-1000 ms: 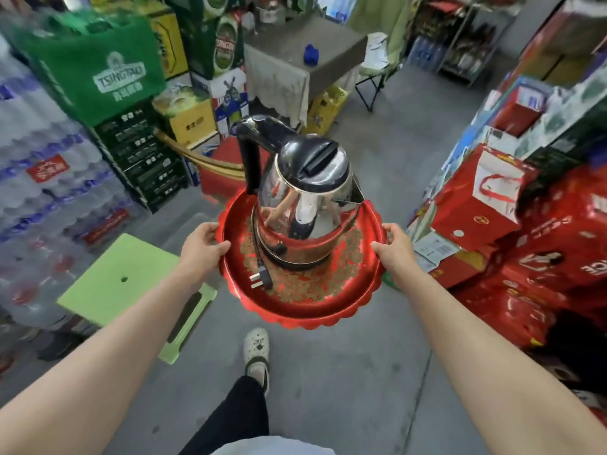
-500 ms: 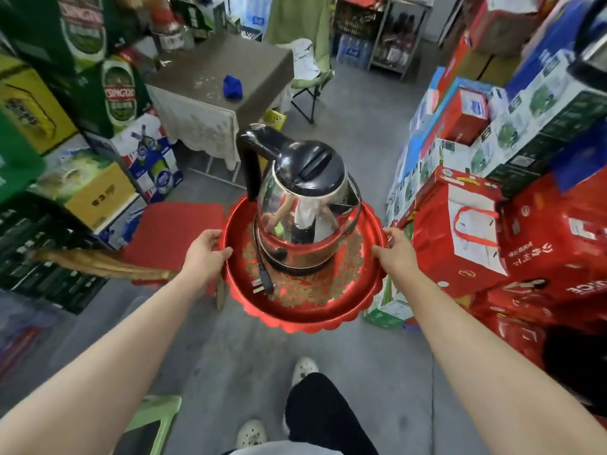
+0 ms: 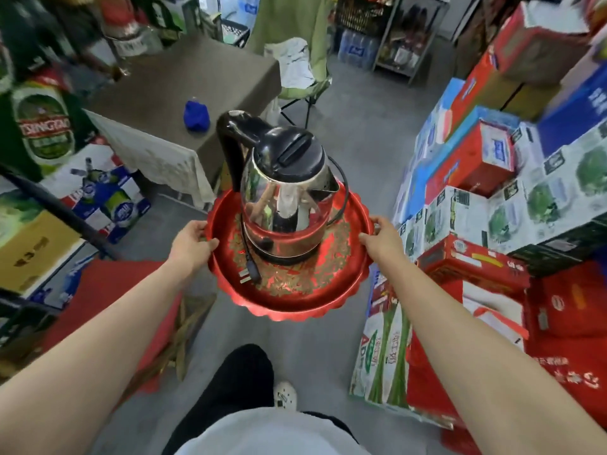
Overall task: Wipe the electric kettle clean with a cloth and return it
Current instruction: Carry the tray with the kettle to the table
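A shiny steel electric kettle (image 3: 282,205) with a black lid and handle stands upright on a round red tray (image 3: 295,303), its black cord and plug lying on the tray. My left hand (image 3: 190,241) grips the tray's left rim and my right hand (image 3: 382,239) grips its right rim, holding it in the air at waist height. A crumpled blue cloth (image 3: 196,115) lies on the brown table (image 3: 184,80) ahead and to the left.
Stacked red, blue and white cartons (image 3: 492,178) line the right side. Beer crates and boxes (image 3: 42,133) fill the left. A red stool (image 3: 108,290) stands low at left. A green folding chair (image 3: 302,73) sits past the table. Grey floor runs between.
I have walked forward with the tray. The table with the blue cloth has come closer, and the green stool at left has dropped out of view.
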Tool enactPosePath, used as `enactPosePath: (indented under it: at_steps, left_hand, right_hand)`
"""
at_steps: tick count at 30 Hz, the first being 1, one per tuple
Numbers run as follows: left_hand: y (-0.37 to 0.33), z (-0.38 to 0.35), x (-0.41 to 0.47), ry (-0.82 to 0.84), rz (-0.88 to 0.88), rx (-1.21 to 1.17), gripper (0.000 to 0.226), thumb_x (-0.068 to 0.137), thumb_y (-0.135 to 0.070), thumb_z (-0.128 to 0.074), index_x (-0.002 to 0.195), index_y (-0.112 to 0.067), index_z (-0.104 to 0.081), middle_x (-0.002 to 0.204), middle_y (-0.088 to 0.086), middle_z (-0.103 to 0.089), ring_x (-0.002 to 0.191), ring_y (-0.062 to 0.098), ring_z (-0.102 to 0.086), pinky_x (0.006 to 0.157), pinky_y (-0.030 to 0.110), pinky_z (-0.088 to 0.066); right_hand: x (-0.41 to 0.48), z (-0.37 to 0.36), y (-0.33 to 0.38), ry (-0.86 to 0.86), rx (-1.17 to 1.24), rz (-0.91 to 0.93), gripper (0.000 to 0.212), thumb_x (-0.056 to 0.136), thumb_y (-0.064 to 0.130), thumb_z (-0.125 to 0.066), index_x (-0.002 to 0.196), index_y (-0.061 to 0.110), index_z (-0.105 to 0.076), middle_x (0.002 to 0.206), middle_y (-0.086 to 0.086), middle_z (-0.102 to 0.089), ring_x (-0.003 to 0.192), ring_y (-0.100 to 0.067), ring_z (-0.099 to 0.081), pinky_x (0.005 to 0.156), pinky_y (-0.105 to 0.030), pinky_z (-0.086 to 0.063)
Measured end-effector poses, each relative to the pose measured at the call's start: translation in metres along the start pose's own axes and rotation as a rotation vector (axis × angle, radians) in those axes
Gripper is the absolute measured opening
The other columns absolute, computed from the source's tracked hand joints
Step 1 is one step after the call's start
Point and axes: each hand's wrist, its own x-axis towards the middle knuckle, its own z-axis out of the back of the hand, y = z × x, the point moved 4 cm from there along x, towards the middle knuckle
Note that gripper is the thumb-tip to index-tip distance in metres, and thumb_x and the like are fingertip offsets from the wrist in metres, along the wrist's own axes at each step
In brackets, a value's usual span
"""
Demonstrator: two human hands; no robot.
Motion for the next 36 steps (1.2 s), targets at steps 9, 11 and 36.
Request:
enactPosePath:
  at_steps: [9, 11, 36]
  left_hand:
    - [-0.112, -0.044, 0.207, 0.016, 0.011, -0.007, 0.043, 0.088, -0.005, -0.064, 0.129, -0.011, -0.053, 0.123, 0.011, -0.064, 0.109, 0.032, -0.063, 0.098, 0.049, -0.050]
    - [-0.142, -0.052, 0.251, 0.039, 0.004, -0.002, 0.042, 0.089, -0.008, -0.064, 0.128, -0.014, -0.052, 0.122, 0.005, -0.063, 0.105, 0.029, -0.064, 0.093, 0.050, -0.053]
    - [-0.333, -0.097, 0.666, -0.303, 0.254, -0.242, 0.038, 0.092, -0.008, -0.060, 0.128, -0.015, -0.052, 0.121, 0.002, -0.059, 0.110, 0.022, -0.058, 0.096, 0.048, -0.052]
  right_hand:
    - [0.209, -0.017, 0.096, -0.007, 0.025, -0.023, 0.034, 0.091, -0.001, -0.059, 0.122, 0.011, -0.057, 0.082, 0.008, -0.057, 0.090, -0.030, -0.066, 0.090, -0.052, -0.057]
    - [0.249, -0.017, 0.117, -0.029, 0.018, -0.029, 0.037, 0.089, 0.000, -0.061, 0.124, 0.013, -0.058, 0.088, 0.002, -0.063, 0.095, -0.035, -0.069, 0.091, -0.054, -0.057]
    - [0.790, -0.146, 0.432, 0.302, -0.251, 0.261, 0.028, 0.089, 0.009, -0.064, 0.114, 0.022, -0.061, 0.100, 0.000, -0.068, 0.097, -0.030, -0.069, 0.088, -0.048, -0.058]
